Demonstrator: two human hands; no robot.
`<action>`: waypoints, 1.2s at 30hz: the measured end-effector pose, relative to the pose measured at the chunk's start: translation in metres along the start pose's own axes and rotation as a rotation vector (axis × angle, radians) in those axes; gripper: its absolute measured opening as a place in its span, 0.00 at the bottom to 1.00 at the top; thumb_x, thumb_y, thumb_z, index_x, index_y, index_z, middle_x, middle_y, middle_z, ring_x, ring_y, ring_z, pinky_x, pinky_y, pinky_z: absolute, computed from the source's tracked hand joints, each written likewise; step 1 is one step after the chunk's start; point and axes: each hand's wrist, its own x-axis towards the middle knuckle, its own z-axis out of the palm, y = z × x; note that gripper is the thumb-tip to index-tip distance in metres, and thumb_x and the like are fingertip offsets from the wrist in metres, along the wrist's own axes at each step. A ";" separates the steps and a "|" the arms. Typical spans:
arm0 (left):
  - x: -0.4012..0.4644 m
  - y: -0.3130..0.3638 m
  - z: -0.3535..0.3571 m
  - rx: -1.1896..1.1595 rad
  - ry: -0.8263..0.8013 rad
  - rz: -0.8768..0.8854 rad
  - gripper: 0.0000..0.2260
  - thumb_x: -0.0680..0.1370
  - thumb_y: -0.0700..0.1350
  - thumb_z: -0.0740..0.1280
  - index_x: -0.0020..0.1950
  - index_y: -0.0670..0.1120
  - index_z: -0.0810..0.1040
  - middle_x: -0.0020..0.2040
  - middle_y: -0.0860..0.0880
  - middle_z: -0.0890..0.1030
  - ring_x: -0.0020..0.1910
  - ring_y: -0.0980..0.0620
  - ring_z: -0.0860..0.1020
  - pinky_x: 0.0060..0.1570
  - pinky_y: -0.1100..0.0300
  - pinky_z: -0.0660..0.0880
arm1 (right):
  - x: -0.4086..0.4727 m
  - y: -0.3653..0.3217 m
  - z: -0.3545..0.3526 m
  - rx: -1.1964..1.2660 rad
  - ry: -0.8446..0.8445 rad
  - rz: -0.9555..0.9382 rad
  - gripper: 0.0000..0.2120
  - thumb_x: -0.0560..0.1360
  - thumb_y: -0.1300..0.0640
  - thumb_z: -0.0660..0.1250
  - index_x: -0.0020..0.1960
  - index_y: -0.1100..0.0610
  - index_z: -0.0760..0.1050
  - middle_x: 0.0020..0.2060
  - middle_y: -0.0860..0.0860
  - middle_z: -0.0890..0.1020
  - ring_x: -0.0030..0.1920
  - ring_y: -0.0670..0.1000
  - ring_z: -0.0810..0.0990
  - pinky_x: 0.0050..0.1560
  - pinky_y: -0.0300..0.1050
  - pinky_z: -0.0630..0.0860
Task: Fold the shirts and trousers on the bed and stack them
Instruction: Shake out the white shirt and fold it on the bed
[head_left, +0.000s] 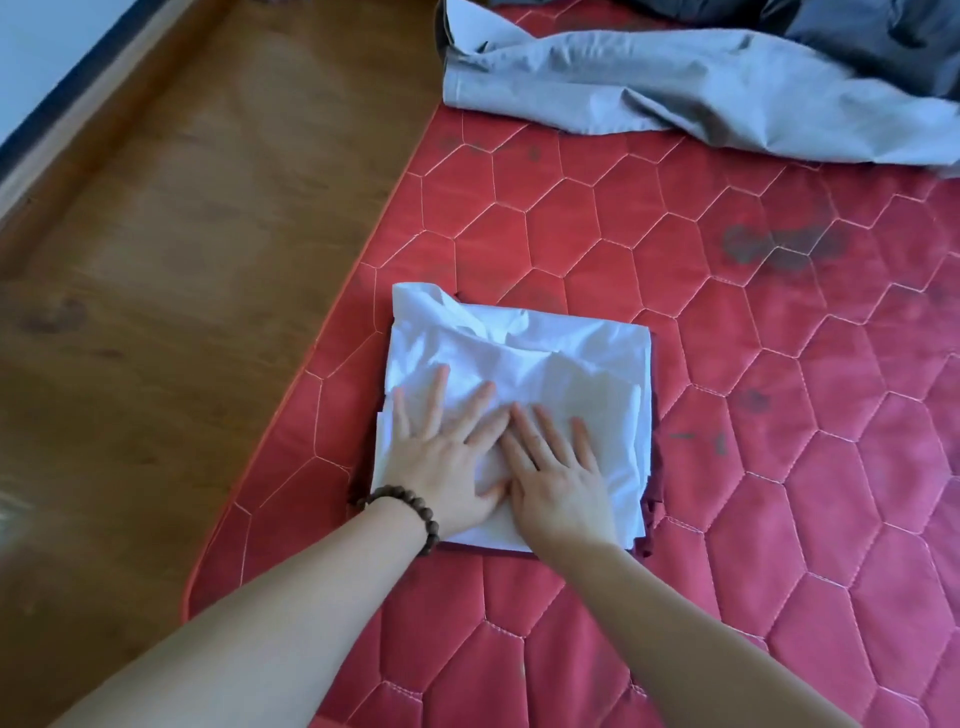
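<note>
Both hands lie flat, fingers straight and spread, pressing on a folded white shirt (519, 374): the left hand (441, 457), with a brown bead bracelet (410, 512) at its wrist, touches the right hand (556, 478) beside it. Under the shirt shows the edge of a dark red folded garment (655, 499). This stack sits near the left edge of the red quilted mattress (779, 415). Well apart, at the far end, lie unfolded grey trousers (675, 88) and a darker grey garment (883, 36). Brown wooden boarding (182, 260) runs left. No writing is readable.

A red quilted mattress (727, 312), stitched in hexagons and marked with dark stains, is laid on a brown wooden bed platform (208, 234). Soft daylight is cast evenly.
</note>
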 end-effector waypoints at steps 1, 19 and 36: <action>0.001 -0.004 0.005 -0.009 -0.001 -0.027 0.36 0.70 0.74 0.48 0.76 0.64 0.47 0.79 0.59 0.42 0.75 0.36 0.33 0.66 0.26 0.43 | -0.001 0.006 0.003 -0.030 -0.020 0.034 0.25 0.77 0.51 0.58 0.74 0.50 0.65 0.75 0.50 0.63 0.75 0.59 0.61 0.74 0.65 0.51; 0.068 -0.026 -0.028 -0.122 0.480 0.046 0.15 0.75 0.42 0.66 0.61 0.41 0.78 0.68 0.44 0.74 0.69 0.41 0.69 0.70 0.39 0.60 | 0.068 0.028 -0.022 -0.001 0.068 0.003 0.22 0.80 0.55 0.57 0.74 0.57 0.65 0.74 0.51 0.65 0.76 0.54 0.59 0.75 0.61 0.48; 0.037 -0.040 -0.035 -0.408 0.267 -0.040 0.22 0.78 0.54 0.59 0.72 0.50 0.70 0.77 0.46 0.61 0.77 0.38 0.52 0.71 0.34 0.51 | 0.015 0.062 -0.027 -0.001 0.034 0.524 0.28 0.79 0.41 0.41 0.78 0.47 0.51 0.78 0.51 0.48 0.78 0.53 0.42 0.73 0.66 0.38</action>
